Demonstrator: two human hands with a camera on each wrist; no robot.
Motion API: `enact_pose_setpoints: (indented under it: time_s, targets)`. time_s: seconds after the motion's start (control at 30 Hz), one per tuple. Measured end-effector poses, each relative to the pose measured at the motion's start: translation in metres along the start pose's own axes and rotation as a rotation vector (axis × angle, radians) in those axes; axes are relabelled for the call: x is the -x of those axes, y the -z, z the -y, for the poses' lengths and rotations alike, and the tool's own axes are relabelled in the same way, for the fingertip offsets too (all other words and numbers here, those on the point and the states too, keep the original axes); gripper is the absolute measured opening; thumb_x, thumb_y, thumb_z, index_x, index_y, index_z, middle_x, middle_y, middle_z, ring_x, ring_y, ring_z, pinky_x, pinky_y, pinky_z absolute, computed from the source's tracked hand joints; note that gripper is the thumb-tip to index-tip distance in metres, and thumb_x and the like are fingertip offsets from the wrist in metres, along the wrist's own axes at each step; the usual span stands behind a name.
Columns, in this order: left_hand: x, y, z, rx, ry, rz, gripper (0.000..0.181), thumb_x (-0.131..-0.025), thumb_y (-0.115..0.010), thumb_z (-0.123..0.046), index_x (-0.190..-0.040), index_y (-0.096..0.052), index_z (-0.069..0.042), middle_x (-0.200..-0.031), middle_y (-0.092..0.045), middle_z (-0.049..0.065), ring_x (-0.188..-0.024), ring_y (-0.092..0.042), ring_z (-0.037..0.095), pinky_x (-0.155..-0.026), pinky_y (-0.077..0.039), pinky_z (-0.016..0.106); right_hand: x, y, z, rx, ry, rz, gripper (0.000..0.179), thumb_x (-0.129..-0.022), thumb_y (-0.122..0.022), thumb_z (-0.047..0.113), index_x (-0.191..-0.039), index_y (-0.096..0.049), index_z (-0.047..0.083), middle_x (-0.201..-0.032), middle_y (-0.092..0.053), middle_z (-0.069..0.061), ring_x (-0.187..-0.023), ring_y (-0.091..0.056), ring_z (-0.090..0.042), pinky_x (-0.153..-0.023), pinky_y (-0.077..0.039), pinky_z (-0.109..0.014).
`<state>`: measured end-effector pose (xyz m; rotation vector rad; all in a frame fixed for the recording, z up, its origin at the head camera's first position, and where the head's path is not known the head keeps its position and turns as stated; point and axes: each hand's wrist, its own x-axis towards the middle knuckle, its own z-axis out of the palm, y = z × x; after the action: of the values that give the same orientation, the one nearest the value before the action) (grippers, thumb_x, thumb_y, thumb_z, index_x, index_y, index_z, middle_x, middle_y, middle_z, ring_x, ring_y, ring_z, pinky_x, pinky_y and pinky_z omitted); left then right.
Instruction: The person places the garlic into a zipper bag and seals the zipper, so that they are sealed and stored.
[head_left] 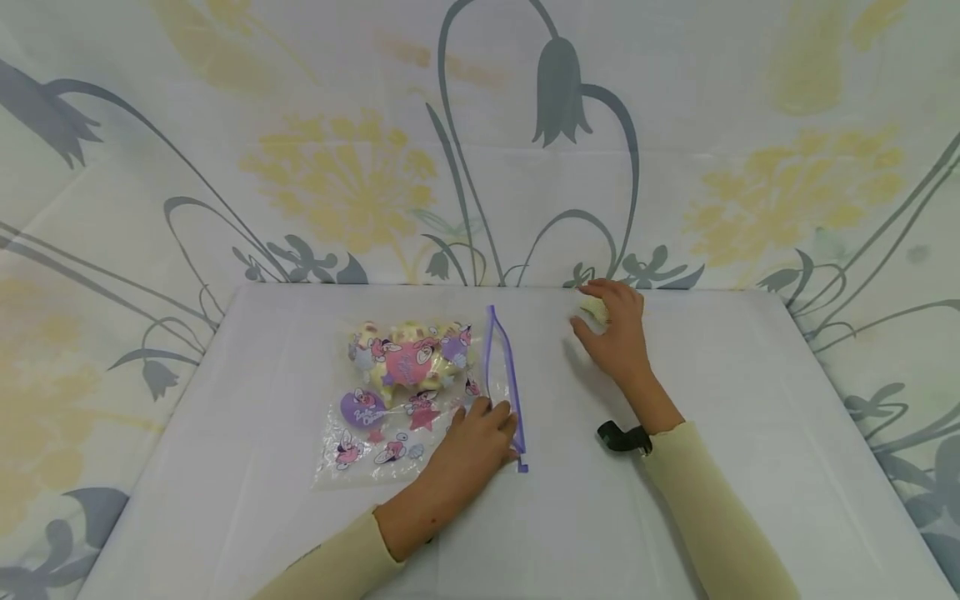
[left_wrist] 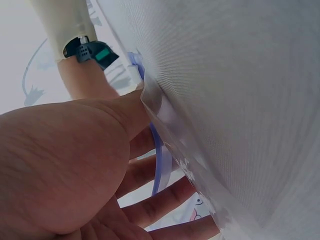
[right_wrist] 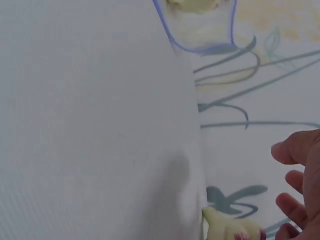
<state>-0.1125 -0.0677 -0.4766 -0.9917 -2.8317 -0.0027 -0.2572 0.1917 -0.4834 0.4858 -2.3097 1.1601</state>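
Note:
In the head view a clear zip bag (head_left: 327, 462) printed with pink and purple pictures lies flat. Several pale yellow pieces (head_left: 386, 383) show through it. Its purple zip (head_left: 513, 375) is parted on the right side. My left hand (head_left: 480, 437) rests on the bag by this mouth, fingers spread and thumb touching the film (left_wrist: 170, 130) near the zip. My right hand (head_left: 618, 333) is at the table's far edge, thumb and fingers apart around a small pale yellow piece (head_left: 596, 310). That piece (right_wrist: 232, 227) has reddish-purple marks; a gap shows between it and the fingers (right_wrist: 290, 207).
A white-covered table (head_left: 570, 525) lies beneath everything. Behind it hangs a cloth (head_left: 495, 167) with grey and yellow flowers. A dark wrist camera (head_left: 622, 437) sits at the right sleeve cuff.

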Motion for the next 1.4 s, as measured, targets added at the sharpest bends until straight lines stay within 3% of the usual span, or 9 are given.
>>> enact_pose_setpoints:
  time_s: [0.13,0.37,0.57,0.73,0.9,1.23,1.4]
  targets:
    - [0.000,-0.001,0.001,-0.002,-0.003,-0.008,0.046,-0.094,-0.077,-0.045,-0.127,-0.077,-0.012,-0.121,-0.068,0.001,-0.111,-0.060,0.024,-0.091,-0.061,0.046,-0.002,0.012,-0.012,0.009,-0.066,-0.038,0.050,-0.081,-0.084,-0.005,-0.129,-0.068,-0.007,-0.141,-0.058,-0.028,-0.137,-0.042,-0.047,-0.111,-0.025,-0.058]
    - [-0.001,-0.001,0.001,0.013,-0.002,-0.013,0.046,-0.095,-0.076,-0.045,-0.127,-0.077,-0.012,-0.121,-0.067,0.002,-0.111,-0.060,0.024,-0.091,-0.061,0.047,0.000,0.023,-0.031,0.015,-0.248,-0.005,0.058,-0.085,-0.085,0.002,-0.138,-0.062,-0.006,-0.154,-0.046,-0.026,-0.147,-0.028,-0.049,-0.116,-0.027,-0.067]
    - [-0.001,0.001,0.001,0.014,-0.004,-0.018,0.048,-0.094,-0.078,-0.045,-0.128,-0.077,-0.011,-0.120,-0.067,0.002,-0.109,-0.059,0.024,-0.090,-0.061,0.046,0.002,0.026,-0.039,0.001,-0.322,0.040,0.069,-0.086,-0.086,0.010,-0.145,-0.054,-0.005,-0.155,-0.041,-0.029,-0.150,-0.026,-0.049,-0.119,-0.024,-0.068]
    - [-0.001,0.001,0.001,0.014,-0.002,-0.004,0.049,-0.094,-0.077,-0.045,-0.130,-0.076,-0.012,-0.122,-0.068,0.003,-0.109,-0.059,0.024,-0.091,-0.061,0.045,0.005,0.026,-0.042,-0.017,-0.398,0.098,0.078,-0.091,-0.083,0.015,-0.155,-0.044,-0.005,-0.152,-0.043,-0.030,-0.140,-0.036,-0.048,-0.112,-0.034,-0.060]
    - [-0.001,0.000,0.002,0.023,-0.013,-0.031,0.047,-0.093,-0.078,-0.044,-0.127,-0.077,-0.011,-0.120,-0.067,0.002,-0.106,-0.059,0.023,-0.087,-0.061,0.044,0.007,0.026,-0.041,-0.033,-0.449,0.097,0.073,-0.096,-0.078,0.012,-0.157,-0.041,-0.005,-0.150,-0.048,-0.027,-0.133,-0.040,-0.042,-0.107,-0.038,-0.051]
    - [-0.001,-0.003,0.005,0.008,-0.050,-0.041,0.045,-0.094,-0.077,-0.044,-0.128,-0.077,-0.014,-0.127,-0.067,0.001,-0.110,-0.060,0.022,-0.087,-0.060,0.041,0.008,0.023,-0.040,-0.060,-0.439,0.093,0.064,-0.097,-0.076,0.007,-0.153,-0.048,-0.002,-0.141,-0.054,-0.024,-0.123,-0.053,-0.032,-0.102,-0.043,-0.032]
    - [-0.001,-0.002,0.007,0.029,-0.058,-0.003,0.046,-0.098,-0.073,-0.044,-0.132,-0.075,-0.015,-0.133,-0.066,0.002,-0.118,-0.060,0.023,-0.094,-0.059,0.043,0.010,0.023,-0.039,-0.098,-0.468,0.090,0.067,-0.097,-0.076,0.008,-0.154,-0.044,-0.003,-0.144,-0.053,-0.024,-0.124,-0.055,-0.033,-0.100,-0.044,-0.024]
